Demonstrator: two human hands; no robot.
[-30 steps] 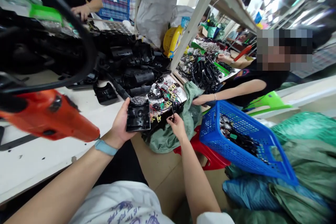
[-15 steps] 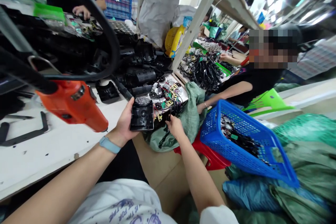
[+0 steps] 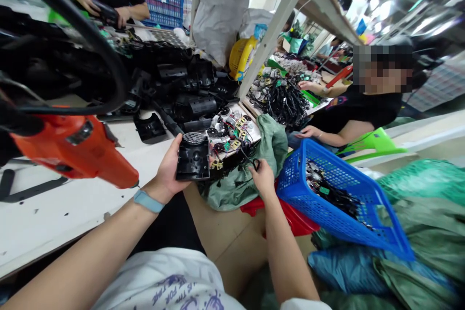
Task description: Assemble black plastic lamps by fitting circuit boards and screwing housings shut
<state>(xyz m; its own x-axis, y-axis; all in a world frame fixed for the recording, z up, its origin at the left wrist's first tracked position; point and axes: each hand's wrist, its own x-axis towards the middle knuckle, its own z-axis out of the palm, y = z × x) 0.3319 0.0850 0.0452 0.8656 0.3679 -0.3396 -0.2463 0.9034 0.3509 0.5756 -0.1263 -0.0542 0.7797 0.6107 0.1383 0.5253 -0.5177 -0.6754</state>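
My left hand (image 3: 169, 167) is closed around the edge of a black plastic housing (image 3: 193, 161) with a round grille at its top. The housing's hollow inner side faces me. To the right of it, my right hand (image 3: 264, 178) pinches a looped black cable (image 3: 256, 164), which leads back toward a cluster of small motors and circuit boards (image 3: 232, 131) at the table corner. Below this hand hangs a green sack (image 3: 232, 189). On the left, an orange electric screwdriver (image 3: 76, 150) hangs above the white tabletop (image 3: 109, 203).
Black plastic housings (image 3: 196, 104) are heaped beyond my left hand. A blue basket (image 3: 337, 193) of wired parts leans beside a red stool (image 3: 290, 218) on my right. Co-workers sit across and to the right. A slanted post (image 3: 276, 29) rises behind the parts.
My right hand has moved right, drawing the cable out with it. The screwdriver has swung left. The co-worker across now holds a black part, and the other co-worker's hand has left the sack.
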